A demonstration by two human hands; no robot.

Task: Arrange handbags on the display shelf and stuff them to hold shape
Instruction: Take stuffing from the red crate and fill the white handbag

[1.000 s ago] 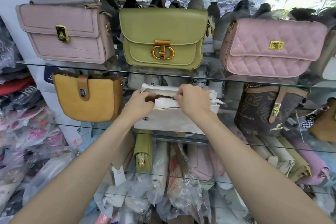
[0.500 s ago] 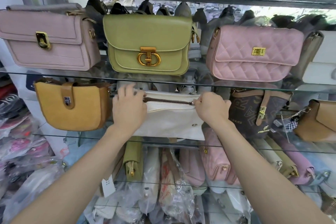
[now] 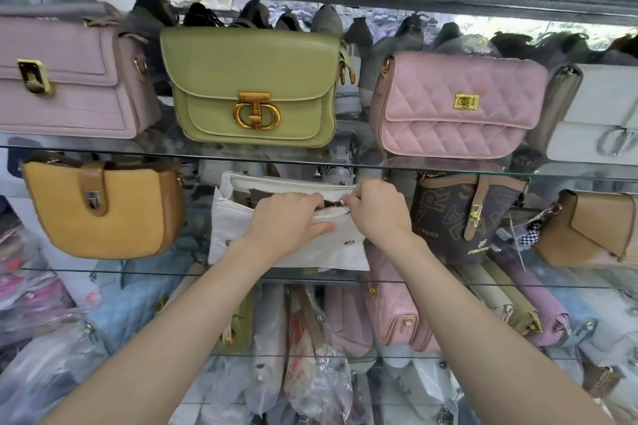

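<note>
White bag [image 3: 286,248] stands on the middle glass shelf [image 3: 103,271]. Left hand [image 3: 286,221] presses flat on its front; right hand [image 3: 376,209] pinches the zipper pull [image 3: 340,204] at its top.

Count, upper glass shelf [image 3: 103,150]: four handbags standing — mauve bag [image 3: 69,79], green bag [image 3: 252,86], quilted pink bag [image 3: 455,103], pale grey bag [image 3: 597,121], last one cut by frame edge.
Middle glass shelf [image 3: 483,281]: four handbags — mustard bag [image 3: 103,207], white bag [image 3: 286,245], brown monogram bag [image 3: 466,214], tan bag [image 3: 593,231].
Lower tier: stock packed tight, partly in plastic wrap; number not countable.
Hands: two, left hand [image 3: 286,221] and right hand [image 3: 376,209].
</note>
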